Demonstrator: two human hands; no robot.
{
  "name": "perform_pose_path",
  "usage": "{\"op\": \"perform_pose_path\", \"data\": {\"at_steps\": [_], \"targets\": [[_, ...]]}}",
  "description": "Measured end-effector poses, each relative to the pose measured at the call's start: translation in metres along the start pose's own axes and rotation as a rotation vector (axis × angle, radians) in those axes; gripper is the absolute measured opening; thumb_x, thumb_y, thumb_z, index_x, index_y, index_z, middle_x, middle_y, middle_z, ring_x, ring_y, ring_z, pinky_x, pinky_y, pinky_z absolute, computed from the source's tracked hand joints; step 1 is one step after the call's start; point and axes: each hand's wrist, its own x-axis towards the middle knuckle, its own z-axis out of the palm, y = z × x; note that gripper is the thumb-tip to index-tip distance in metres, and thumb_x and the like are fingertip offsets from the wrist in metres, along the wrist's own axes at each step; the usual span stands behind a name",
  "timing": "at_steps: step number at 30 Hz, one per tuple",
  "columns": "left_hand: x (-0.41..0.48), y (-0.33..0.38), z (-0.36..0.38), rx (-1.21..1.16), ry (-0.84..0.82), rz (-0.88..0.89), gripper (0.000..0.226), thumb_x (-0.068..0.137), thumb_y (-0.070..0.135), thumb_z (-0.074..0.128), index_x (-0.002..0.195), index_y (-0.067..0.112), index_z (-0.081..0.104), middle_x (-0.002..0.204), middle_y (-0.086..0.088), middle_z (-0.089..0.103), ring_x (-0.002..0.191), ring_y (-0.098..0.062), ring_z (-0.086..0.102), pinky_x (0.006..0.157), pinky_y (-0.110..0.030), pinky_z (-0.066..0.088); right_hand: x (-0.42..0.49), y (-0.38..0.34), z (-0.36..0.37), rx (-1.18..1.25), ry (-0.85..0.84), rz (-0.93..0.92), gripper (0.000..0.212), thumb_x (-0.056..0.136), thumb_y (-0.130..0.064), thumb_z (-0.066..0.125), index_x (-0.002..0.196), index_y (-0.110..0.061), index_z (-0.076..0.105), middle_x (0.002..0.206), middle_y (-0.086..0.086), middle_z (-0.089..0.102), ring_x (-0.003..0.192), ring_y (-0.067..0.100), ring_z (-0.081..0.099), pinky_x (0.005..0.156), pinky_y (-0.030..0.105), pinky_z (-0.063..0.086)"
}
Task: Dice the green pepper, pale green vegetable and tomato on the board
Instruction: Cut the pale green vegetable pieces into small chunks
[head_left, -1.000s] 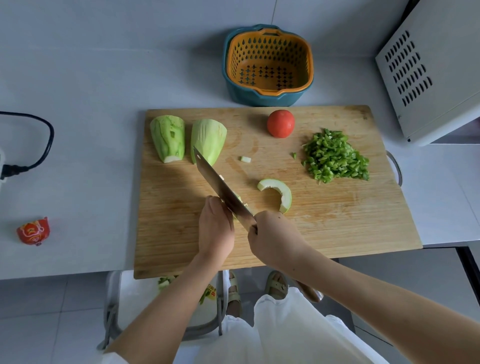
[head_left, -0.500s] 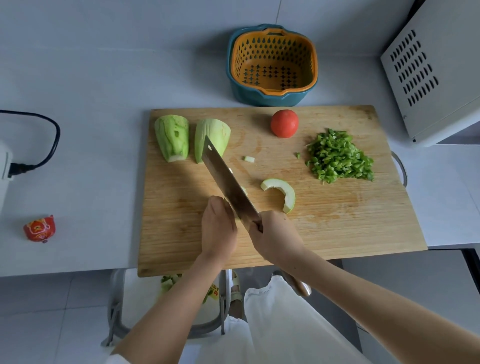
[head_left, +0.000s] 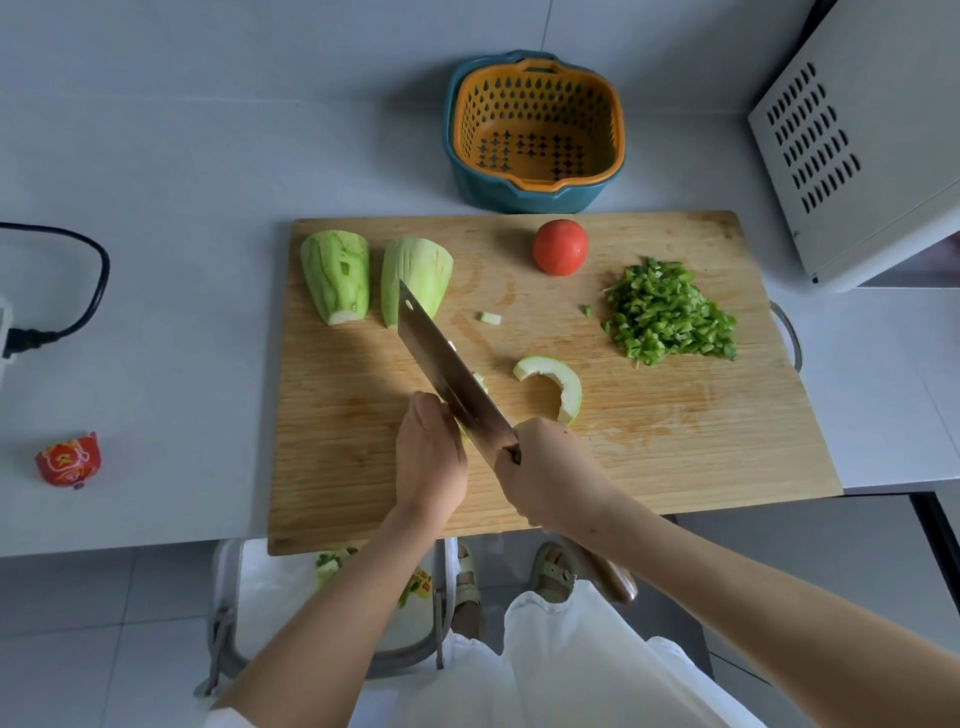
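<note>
- Dicing the pale green vegetable (head_left: 415, 275): right hand (head_left: 545, 467) grips the cleaver (head_left: 447, 364); left hand (head_left: 431, 457) sits against the blade, its hold hidden.
- Next likely needs tucked fingertips, even chops.

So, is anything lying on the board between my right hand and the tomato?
Yes. A curved pale green slice lies on the cutting board just beyond your right hand, in line with the tomato. Past it the board is bare; a small pale offcut sits left of that line.
</note>
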Motion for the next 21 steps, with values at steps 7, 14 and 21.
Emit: {"op": "perform_pose_path", "data": {"at_steps": [7, 14, 21], "targets": [[0.001, -0.001, -0.001, 0.021, 0.001, 0.040, 0.027, 0.088, -0.011, 0.045, 0.079, 0.014, 0.038, 0.064, -0.007, 0.047, 0.051, -0.019, 0.045, 0.046, -0.025, 0.029, 0.004, -0.002, -0.005, 0.003, -0.023, 0.004, 0.025, 0.092, -0.015, 0.037, 0.070, -0.009, 0.047, 0.064, 0.007, 0.056, 0.054, 0.021, 0.055, 0.056, 0.034, 0.056], [0.002, 0.001, -0.002, 0.009, -0.034, -0.016, 0.026, 0.088, -0.008, 0.044, 0.078, 0.015, 0.035, 0.066, -0.004, 0.045, 0.053, -0.016, 0.041, 0.049, -0.022, 0.027, 0.012, -0.006, -0.002, 0.006, -0.038, 0.024, 0.022, 0.094, -0.016, 0.037, 0.077, -0.008, 0.049, 0.064, 0.006, 0.054, 0.055, 0.020, 0.056, 0.052, 0.030, 0.052], [0.000, 0.008, -0.009, -0.109, -0.121, -0.136, 0.009, 0.091, 0.013, 0.040, 0.083, 0.008, 0.043, 0.079, -0.007, 0.056, 0.070, -0.021, 0.054, 0.061, -0.036, 0.046, 0.027, -0.002, 0.026, 0.037, 0.043, 0.012, 0.033, 0.095, -0.021, 0.040, 0.063, -0.013, 0.043, 0.058, 0.000, 0.044, 0.047, 0.014, 0.040, 0.041, 0.021, 0.028]]}}
